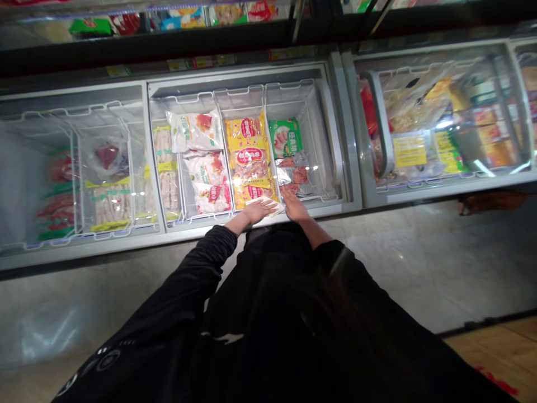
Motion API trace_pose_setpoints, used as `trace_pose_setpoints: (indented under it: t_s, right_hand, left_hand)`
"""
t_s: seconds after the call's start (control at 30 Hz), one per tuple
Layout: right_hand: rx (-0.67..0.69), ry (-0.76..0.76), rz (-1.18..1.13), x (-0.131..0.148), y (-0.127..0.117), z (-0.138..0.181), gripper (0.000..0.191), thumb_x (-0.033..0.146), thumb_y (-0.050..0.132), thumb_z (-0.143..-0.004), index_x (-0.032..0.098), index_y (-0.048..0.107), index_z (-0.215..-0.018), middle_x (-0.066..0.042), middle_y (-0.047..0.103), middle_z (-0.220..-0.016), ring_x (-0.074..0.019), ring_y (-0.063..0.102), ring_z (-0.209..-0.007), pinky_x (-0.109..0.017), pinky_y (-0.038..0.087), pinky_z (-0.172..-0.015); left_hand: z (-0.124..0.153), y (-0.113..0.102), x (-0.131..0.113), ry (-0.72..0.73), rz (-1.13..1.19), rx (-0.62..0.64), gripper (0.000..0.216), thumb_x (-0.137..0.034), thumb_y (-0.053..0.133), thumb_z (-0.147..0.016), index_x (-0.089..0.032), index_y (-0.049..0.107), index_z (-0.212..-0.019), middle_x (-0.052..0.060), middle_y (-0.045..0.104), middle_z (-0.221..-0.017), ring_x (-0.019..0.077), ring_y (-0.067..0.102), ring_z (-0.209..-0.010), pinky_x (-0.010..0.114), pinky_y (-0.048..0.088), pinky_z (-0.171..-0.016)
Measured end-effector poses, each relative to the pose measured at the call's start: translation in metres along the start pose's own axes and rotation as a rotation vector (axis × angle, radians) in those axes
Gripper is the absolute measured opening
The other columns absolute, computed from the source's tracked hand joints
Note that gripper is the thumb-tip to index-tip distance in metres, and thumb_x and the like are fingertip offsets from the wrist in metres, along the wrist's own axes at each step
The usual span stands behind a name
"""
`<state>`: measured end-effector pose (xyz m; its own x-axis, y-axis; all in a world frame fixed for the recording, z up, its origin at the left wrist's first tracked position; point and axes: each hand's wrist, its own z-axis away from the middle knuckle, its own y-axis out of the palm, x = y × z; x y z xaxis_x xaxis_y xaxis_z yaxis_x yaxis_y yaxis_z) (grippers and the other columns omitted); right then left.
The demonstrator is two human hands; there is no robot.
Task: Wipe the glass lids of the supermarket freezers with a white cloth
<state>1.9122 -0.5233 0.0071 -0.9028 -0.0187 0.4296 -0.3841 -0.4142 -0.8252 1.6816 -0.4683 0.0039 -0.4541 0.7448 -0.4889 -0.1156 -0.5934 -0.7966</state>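
Note:
I look down at an open chest freezer (344, 168) with wire baskets of frozen food packets. My left hand (258, 211) lies flat with fingers stretched out on a pale packet (272, 206) at the near end of the basket of yellow-and-red packets (249, 159). My right hand (295, 205) rests with fingers extended on the clear packets of reddish food (296, 173) in the basket to the right, below a green packet (285, 138). Both arms wear black sleeves.
White-and-red packets (205, 168) fill the basket to the left. Further left, pale packets (111, 204) lie under a closed glass lid. A second freezer (440, 123) with a sliding glass lid stands at right. Shelves with goods (180, 17) run above. Pale tiled floor (419, 252) below.

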Motion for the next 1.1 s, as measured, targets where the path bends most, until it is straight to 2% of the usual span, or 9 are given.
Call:
trace_pose_setpoints:
  t_s: [0.13,0.3,0.47,0.57,0.67,0.8,0.9,1.0,1.1]
  right_hand:
    - [0.019,-0.033,0.025,-0.005,-0.002,-0.004,0.071,0.006,0.039,-0.087,0.005,0.037,-0.157,-0.013,0.035,-0.165,-0.0231,0.028,-0.154,-0.044,0.024,-0.128]
    - [0.019,-0.075,0.043,-0.017,-0.015,-0.003,0.07,0.006,0.038,-0.087,0.001,0.035,-0.157,-0.016,0.032,-0.166,-0.0239,0.026,-0.155,-0.044,0.022,-0.129]
    - [0.003,-0.106,0.032,-0.032,-0.018,0.004,0.071,0.006,0.037,-0.087,0.008,0.035,-0.159,-0.012,0.033,-0.166,-0.0227,0.028,-0.155,-0.049,0.022,-0.128]
    - [-0.004,-0.119,0.014,-0.043,-0.012,0.006,0.072,0.007,0.036,-0.088,0.008,0.032,-0.159,-0.012,0.031,-0.166,-0.0235,0.026,-0.155,-0.05,0.022,-0.128]
    - [-0.003,-0.136,-0.001,-0.053,-0.006,0.006,0.07,0.008,0.036,-0.089,0.004,0.032,-0.159,-0.014,0.029,-0.167,-0.0242,0.024,-0.156,-0.049,0.021,-0.129]
    - [-0.007,-0.163,-0.011,-0.062,-0.007,0.009,0.068,0.009,0.037,-0.09,0.001,0.034,-0.157,-0.014,0.03,-0.167,-0.0236,0.023,-0.156,-0.044,0.019,-0.13]
    - [-0.02,-0.163,-0.021,-0.067,-0.011,0.014,0.069,0.01,0.039,-0.089,0.003,0.034,-0.158,-0.014,0.032,-0.166,-0.0247,0.025,-0.156,-0.045,0.021,-0.13]
    - [-0.032,-0.145,-0.042,-0.068,-0.015,0.019,0.072,0.011,0.04,-0.089,0.008,0.031,-0.16,-0.013,0.034,-0.165,-0.0259,0.025,-0.155,-0.05,0.024,-0.128]
    - [-0.03,-0.15,-0.07,-0.063,-0.017,0.023,0.072,0.012,0.039,-0.09,0.01,0.029,-0.161,-0.011,0.034,-0.166,-0.0249,0.024,-0.156,-0.05,0.022,-0.129]
  left_hand:
    - [-0.022,-0.004,0.002,-0.028,-0.003,-0.069,0.054,-0.02,0.041,-0.102,-0.036,0.047,-0.152,-0.005,0.039,-0.163,0.0159,0.031,-0.153,0.04,0.02,-0.126]
    - [-0.019,0.006,-0.01,-0.215,-0.001,-0.17,0.057,-0.023,0.034,-0.105,-0.024,0.032,-0.161,0.006,0.025,-0.169,0.027,0.018,-0.157,0.054,0.021,-0.125]
    - [-0.028,0.015,-0.031,-0.12,0.008,-0.103,0.053,-0.021,0.035,-0.105,-0.03,0.041,-0.157,-0.001,0.031,-0.167,0.0201,0.024,-0.156,0.045,0.021,-0.126]
    - [-0.049,0.01,-0.029,-0.084,0.012,-0.089,0.053,-0.022,0.035,-0.105,-0.03,0.039,-0.157,-0.002,0.029,-0.168,0.0197,0.022,-0.156,0.045,0.017,-0.127]
    - [-0.062,0.005,-0.021,-0.129,0.042,-0.151,0.054,-0.023,0.037,-0.105,-0.029,0.038,-0.159,0.0,0.027,-0.169,0.0201,0.02,-0.157,0.045,0.013,-0.128]
    - [-0.055,0.008,-0.025,-0.355,0.14,-0.279,0.056,-0.022,0.037,-0.104,-0.027,0.037,-0.159,0.001,0.023,-0.17,0.023,0.015,-0.158,0.049,0.012,-0.128]
    - [-0.042,0.016,-0.04,-0.412,0.167,-0.29,0.053,-0.021,0.038,-0.103,-0.024,0.042,-0.156,0.005,0.028,-0.168,0.0262,0.019,-0.157,0.052,0.017,-0.126]
    - [-0.032,0.022,-0.057,-0.433,0.212,-0.293,0.049,-0.025,0.033,-0.106,-0.024,0.047,-0.153,0.003,0.041,-0.162,0.0224,0.03,-0.154,0.042,0.028,-0.124]
    - [-0.026,0.027,-0.075,-0.46,0.263,-0.298,0.05,-0.028,0.027,-0.108,-0.024,0.044,-0.155,0.003,0.046,-0.159,0.0202,0.039,-0.15,0.034,0.036,-0.12]
